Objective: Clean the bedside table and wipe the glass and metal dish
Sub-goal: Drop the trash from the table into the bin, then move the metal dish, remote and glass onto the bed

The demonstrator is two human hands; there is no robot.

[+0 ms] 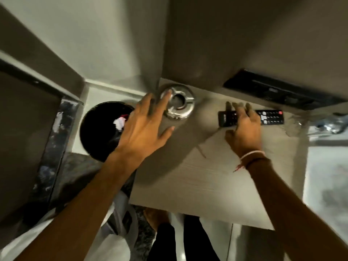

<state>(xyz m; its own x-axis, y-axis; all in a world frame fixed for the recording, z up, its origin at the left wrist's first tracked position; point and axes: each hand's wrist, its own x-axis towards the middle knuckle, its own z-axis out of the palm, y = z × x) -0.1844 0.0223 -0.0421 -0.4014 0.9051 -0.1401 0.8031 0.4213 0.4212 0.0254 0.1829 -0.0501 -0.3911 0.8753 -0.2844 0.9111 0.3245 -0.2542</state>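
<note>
The left hand, open with spread fingers, reaches the metal dish at the counter's far-left corner, while the right hand closes loosely on the remote.

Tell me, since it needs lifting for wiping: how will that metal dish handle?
The metal dish looks rigid and polished, so probably slippery. Its low, wide ring shape suggests it would slide rather than tip. The left hand is spread open at its rim.

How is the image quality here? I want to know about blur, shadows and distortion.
Head view: motion blur softens the left hand, the right hand and the frame edges; the metal dish shows bright glare; both hands cast dark shadows on the bedside table; the wide-angle lens makes the walls splay outward.
</note>
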